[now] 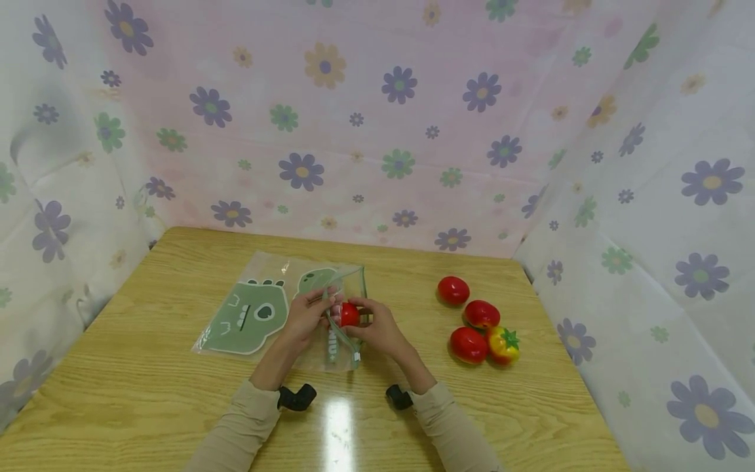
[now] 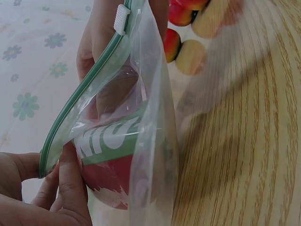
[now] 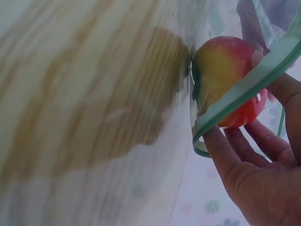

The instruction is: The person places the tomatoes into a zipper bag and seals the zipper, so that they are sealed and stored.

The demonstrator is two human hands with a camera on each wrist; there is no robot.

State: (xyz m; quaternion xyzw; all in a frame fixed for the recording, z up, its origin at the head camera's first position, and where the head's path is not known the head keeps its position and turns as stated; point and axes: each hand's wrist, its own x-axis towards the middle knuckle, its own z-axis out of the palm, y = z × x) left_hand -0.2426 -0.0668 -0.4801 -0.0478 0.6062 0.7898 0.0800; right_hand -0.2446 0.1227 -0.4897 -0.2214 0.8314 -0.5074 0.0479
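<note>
A clear zip bag [image 1: 259, 318] with green cartoon prints lies on the table, its green-edged mouth facing right and spread apart. My left hand [image 1: 307, 316] pinches the bag's rim; in the left wrist view its fingers [image 2: 70, 183] hold the green zip edge. My right hand [image 1: 377, 324] grips a round toy fruit [image 1: 350, 314] at the mouth, within the bag's opening. Seen from the right wrist, this toy fruit [image 3: 223, 70] is glossy red and yellow with a green patch, and the right fingers [image 3: 221, 150] curl about it. The zip rim passes in front of it.
Right of the hands lie several toy fruits: red ones [image 1: 453, 290] [image 1: 482, 314] [image 1: 468, 345] and a yellow-red one [image 1: 503, 346] with green leaves. The wooden table [image 1: 147, 393] meets flowered cloth [image 1: 354, 131] behind and at both sides. A white slider [image 1: 356, 356] sits on the zip.
</note>
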